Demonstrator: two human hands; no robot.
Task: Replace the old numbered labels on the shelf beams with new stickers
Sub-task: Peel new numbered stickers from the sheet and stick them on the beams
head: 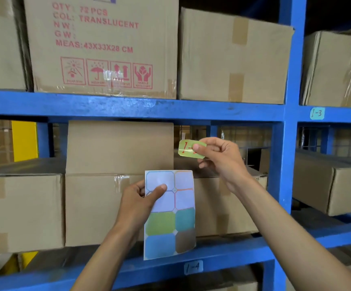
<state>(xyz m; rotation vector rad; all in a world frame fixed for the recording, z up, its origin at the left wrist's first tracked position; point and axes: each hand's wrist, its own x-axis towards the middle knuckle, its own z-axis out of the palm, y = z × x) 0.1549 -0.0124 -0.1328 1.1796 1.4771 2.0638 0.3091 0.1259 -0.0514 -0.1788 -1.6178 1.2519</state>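
Green sticker [192, 149] with red writing "1-" is pinched in the right hand [216, 158], up in front of the boxes. Left hand [141, 198] grips the sticker sheet [170, 225], four colored stickers left.

The shelf beams [128, 108] are blue-painted metal, the paint scuffed and dull in patches. The boxes [231, 59] are matt brown corrugated cardboard, sealed with glossy clear tape and tan paper tape. The sticker sheet [170, 215] is smooth paper with a slight sheen. The green sticker [186, 149] looks glossy, catching light along its lower edge.
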